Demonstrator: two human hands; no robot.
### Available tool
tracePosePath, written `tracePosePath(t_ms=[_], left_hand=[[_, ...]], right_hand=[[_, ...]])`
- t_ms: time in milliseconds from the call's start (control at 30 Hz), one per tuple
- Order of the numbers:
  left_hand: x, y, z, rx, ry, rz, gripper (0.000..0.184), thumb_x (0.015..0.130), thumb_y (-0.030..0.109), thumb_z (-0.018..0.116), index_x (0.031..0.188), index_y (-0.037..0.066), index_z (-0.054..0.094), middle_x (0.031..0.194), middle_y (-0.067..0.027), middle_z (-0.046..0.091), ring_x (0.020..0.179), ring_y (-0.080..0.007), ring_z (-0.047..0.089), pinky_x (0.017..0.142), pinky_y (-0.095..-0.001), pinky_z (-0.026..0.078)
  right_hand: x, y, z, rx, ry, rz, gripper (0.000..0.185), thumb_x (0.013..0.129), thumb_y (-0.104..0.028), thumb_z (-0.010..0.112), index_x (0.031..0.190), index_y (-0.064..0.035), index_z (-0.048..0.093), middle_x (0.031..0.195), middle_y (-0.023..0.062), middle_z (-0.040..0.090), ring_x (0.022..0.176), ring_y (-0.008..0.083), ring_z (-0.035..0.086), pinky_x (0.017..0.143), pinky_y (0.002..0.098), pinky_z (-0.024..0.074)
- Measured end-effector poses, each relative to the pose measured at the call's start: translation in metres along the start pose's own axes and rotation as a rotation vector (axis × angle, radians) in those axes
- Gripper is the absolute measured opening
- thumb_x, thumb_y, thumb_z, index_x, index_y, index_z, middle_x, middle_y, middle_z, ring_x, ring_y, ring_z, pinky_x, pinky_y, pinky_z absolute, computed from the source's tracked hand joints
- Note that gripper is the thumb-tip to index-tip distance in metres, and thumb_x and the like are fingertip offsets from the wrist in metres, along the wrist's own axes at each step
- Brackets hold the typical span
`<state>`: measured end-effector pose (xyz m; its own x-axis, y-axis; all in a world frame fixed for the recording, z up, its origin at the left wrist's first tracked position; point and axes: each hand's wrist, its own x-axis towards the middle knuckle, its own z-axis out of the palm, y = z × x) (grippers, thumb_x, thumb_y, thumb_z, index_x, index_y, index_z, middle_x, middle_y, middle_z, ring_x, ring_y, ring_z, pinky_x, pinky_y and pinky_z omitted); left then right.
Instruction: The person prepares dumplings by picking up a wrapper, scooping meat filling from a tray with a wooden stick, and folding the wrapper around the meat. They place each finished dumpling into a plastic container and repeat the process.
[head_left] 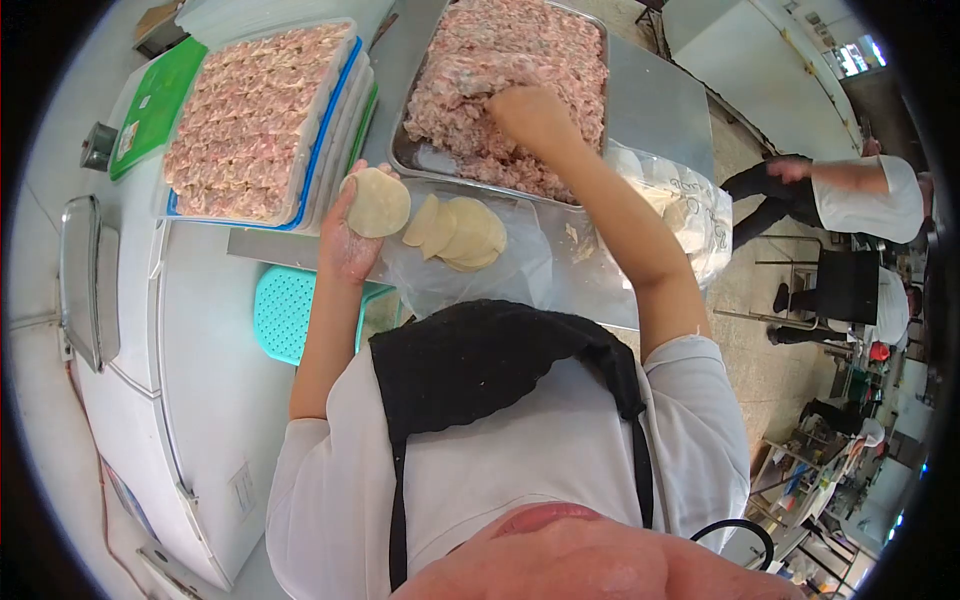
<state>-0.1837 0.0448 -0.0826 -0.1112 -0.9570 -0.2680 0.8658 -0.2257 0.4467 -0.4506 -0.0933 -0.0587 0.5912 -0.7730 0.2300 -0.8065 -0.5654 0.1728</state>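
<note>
A round, pale dumpling wrapper (379, 203) lies across my left hand (349, 238), whose fingers curl behind it. Just right of that hand, more wrappers (465, 235) are fanned out in an overlapping pile on a clear plastic sheet (410, 280). My right hand (530, 118) is closed and pushed into raw ground meat filling (520, 50) heaped in a metal tray (398, 150). Its fingertips are buried, and I cannot see whether they grip a tool. Near the tray's lower left corner, some bare metal shows where meat has been scraped away.
Stacked plastic trays at left carry rows of filled dumplings (250, 125), beside a green lid (155, 105). A turquoise perforated basket (283, 312) sits below. Printed plastic packaging (690, 215) lies by my right forearm. Other people (865, 195) are farther off at right.
</note>
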Motion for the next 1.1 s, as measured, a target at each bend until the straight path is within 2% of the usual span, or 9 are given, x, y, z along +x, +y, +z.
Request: tracePosePath(t_ms=[300,500,600,700,833,900,933,1000,1100], left_hand=[[0.003,0.022,-0.019,0.035,0.003,-0.05,0.046,0.094,0.023,0.055,0.133,0.005,0.039,0.127,-0.0187,0.052,0.118,-0.0325,0.052,0.102,-0.045,0.043],[0.005,0.026,-0.024,0.044,-0.028,-0.142,0.048,0.095,0.023,0.055,0.137,0.006,0.036,0.131,-0.0196,0.049,0.12,-0.0316,0.051,0.101,-0.0455,0.043],[0.009,0.012,-0.033,0.035,-0.034,-0.157,0.044,0.096,0.028,0.053,0.131,0.005,0.041,0.127,-0.019,0.053,0.117,-0.0315,0.053,0.099,-0.0447,0.045],[0.011,0.001,-0.039,0.028,0.024,-0.219,0.044,0.096,0.029,0.053,0.131,0.004,0.042,0.126,-0.0184,0.054,0.117,-0.0306,0.054,0.099,-0.0449,0.044],[0.006,-0.01,-0.041,-0.015,0.08,-0.243,0.044,0.096,0.029,0.052,0.131,0.004,0.043,0.126,-0.0178,0.054,0.117,-0.0303,0.053,0.099,-0.0448,0.044],[0.01,-0.018,-0.046,-0.11,0.084,-0.229,0.042,0.097,0.025,0.051,0.132,0.004,0.043,0.125,-0.0173,0.055,0.117,-0.0301,0.053,0.1,-0.0447,0.044],[0.011,-0.022,-0.045,-0.111,0.083,-0.226,0.042,0.097,0.025,0.051,0.132,0.004,0.043,0.125,-0.0173,0.055,0.117,-0.0301,0.053,0.1,-0.0447,0.044],[0.013,-0.026,-0.041,0.006,0.085,-0.151,0.04,0.096,0.019,0.05,0.133,0.003,0.043,0.125,-0.0174,0.054,0.117,-0.0304,0.053,0.1,-0.0449,0.044],[0.016,-0.025,-0.033,0.02,0.136,-0.121,0.04,0.095,0.013,0.048,0.133,0.003,0.043,0.126,-0.0177,0.054,0.117,-0.0306,0.053,0.101,-0.0451,0.043]], right_hand=[[-0.036,-0.071,-0.004,0.135,-0.224,-0.093,0.016,0.076,-0.014,0.057,0.072,-0.0053,0.07,0.074,0.0145,0.068,0.071,0.0303,0.068,0.062,0.0416,0.0547],[-0.017,-0.035,-0.067,-0.085,-0.33,0.043,0.016,0.075,-0.016,0.058,0.073,-0.0061,0.07,0.073,0.0137,0.068,0.071,0.0299,0.068,0.059,0.0413,0.0542],[-0.001,-0.024,-0.051,-0.074,-0.156,0.033,0.015,0.08,-0.016,0.057,0.077,-0.0069,0.068,0.075,0.0128,0.066,0.071,0.0308,0.067,0.063,0.0412,0.054],[-0.007,-0.059,-0.002,0.003,-0.162,-0.094,0.018,0.084,-0.019,0.056,0.077,-0.0066,0.067,0.073,0.0128,0.066,0.071,0.0303,0.066,0.065,0.0413,0.0535],[-0.029,-0.084,-0.021,0.162,-0.199,-0.085,0.02,0.08,-0.019,0.056,0.073,-0.0045,0.068,0.072,0.0162,0.066,0.069,0.0327,0.066,0.062,0.0438,0.0524],[-0.04,-0.075,-0.019,0.321,-0.312,0.139,0.028,0.088,-0.026,0.053,0.076,-0.0047,0.067,0.074,0.0178,0.065,0.072,0.0343,0.065,0.063,0.0456,0.0513],[-0.046,-0.066,-0.012,0.32,-0.311,0.137,0.028,0.088,-0.026,0.053,0.076,-0.0047,0.067,0.074,0.0178,0.065,0.072,0.0343,0.065,0.063,0.0456,0.0513],[-0.051,-0.05,-0.004,0.703,-0.286,0.228,0.032,0.094,-0.034,0.049,0.091,-0.0074,0.067,0.079,0.0161,0.066,0.076,0.0379,0.064,0.069,0.0495,0.0496],[-0.047,-0.035,-0.024,0.428,-0.226,0.217,0.03,0.09,-0.033,0.053,0.08,-0.0093,0.068,0.076,0.0171,0.066,0.077,0.0338,0.065,0.064,0.0456,0.0513]])
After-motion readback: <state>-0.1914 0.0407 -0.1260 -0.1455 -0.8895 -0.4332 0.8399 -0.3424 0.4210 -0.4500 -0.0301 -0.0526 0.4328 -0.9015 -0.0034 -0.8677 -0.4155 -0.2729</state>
